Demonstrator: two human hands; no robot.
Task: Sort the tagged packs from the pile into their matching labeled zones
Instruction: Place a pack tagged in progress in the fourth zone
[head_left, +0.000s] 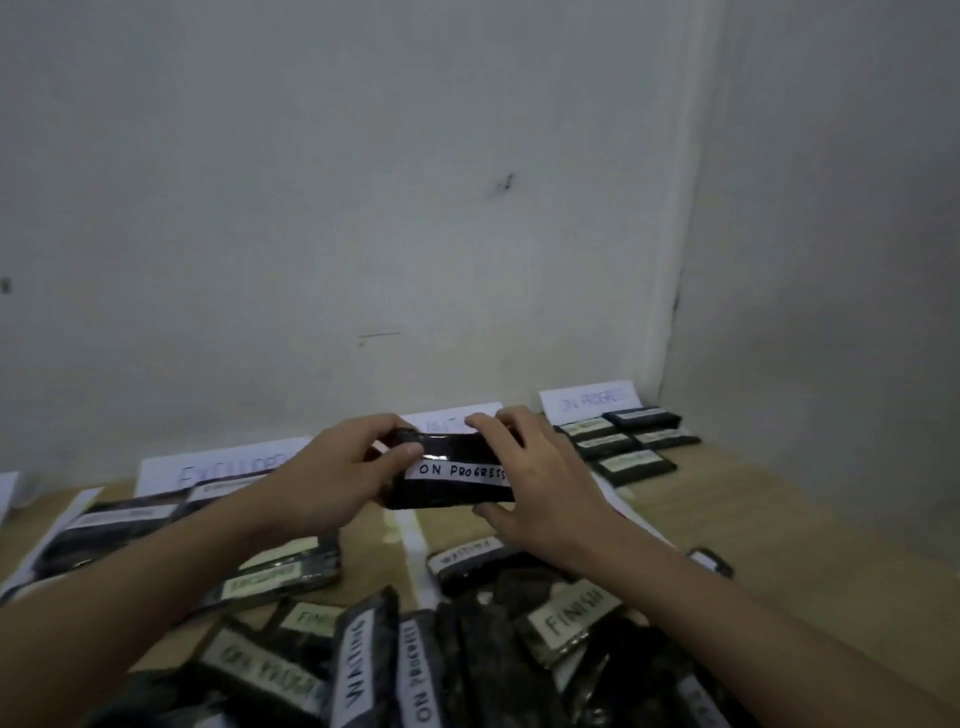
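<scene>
Hands: two, both raised above the table (753, 499).
Held pack: one black pack (447, 470) with a white tag reading "ON PROGRESS", tag facing the camera, held level between the two hands, above the table and in front of the middle sign (441, 415).
Left hand: the left hand (337, 467) grips the pack's left end, fingers curled over the top edge, thumb pressed on the front face by the tag.
Right hand: the right hand (540, 478) grips the pack's right end, fingers curled over the top edge, thumb below the bottom edge.
Zone signs: three white paper signs plainly seen against the wall; far right sign (589, 400) reads roughly "ON PROGRESS", left sign (218, 467) blurred, middle one mostly hidden by the hands.
Sorted packs, right zone: five black packs (628, 439) lying flat just in front of the far right sign, close together.
Pile: heap of black tagged packs (467, 649) at the near edge, below the forearms; count cannot be told. Legible tags: "WAITING" twice, "FINISH" twice, "ON PROGRESS" twice.
Left zone: several packs (119, 525) lying before the left sign, blurred.
</scene>
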